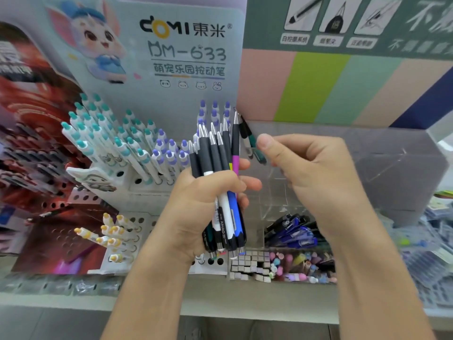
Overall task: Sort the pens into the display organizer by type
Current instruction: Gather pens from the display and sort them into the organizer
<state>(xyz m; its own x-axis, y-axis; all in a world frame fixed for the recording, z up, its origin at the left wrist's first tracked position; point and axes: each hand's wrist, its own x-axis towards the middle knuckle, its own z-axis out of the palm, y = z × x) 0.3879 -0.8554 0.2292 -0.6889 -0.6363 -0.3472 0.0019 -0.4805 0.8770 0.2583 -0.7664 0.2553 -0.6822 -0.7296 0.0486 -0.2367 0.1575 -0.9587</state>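
My left hand (208, 200) is clamped around a bundle of pens (219, 177), fingers curled round the barrels at mid-length. The bundle stands nearly upright, metal tips pointing up, clicker ends pointing down below my palm. Most barrels have black grips; one is magenta, one blue, one white with printed lettering.

My right hand (311, 173) pinches a teal-and-black pen (252, 143) between thumb and curled fingers. This pen is tilted, its upper end leaning left toward the tips of the bundle. I cannot tell whether it touches the bundle.

Just left of the bundle stands the white display organizer (132, 177), a tiered stand with round holes. Teal-capped pens (98, 128) fill its upper left rows, leaning left. Purple-capped pens (169, 153) occupy the rows beside them, directly behind my left hand, with more purple caps higher up at the back. Yellow-capped pens (110, 231) sit in the lower tier, near my left wrist. Several holes are unfilled.

Behind my right hand is a clear acrylic box (382, 168). Below it, a compartment holds blue and black pens (291, 234) lying on their sides. In front of that lies a tray of pastel-topped pens (301, 263) beside a block of square grey ends (247, 263).

A DOMI DM-633 header card (186, 45) with a cartoon animal rises behind the organizer. All units rest on a pale shelf (220, 300).
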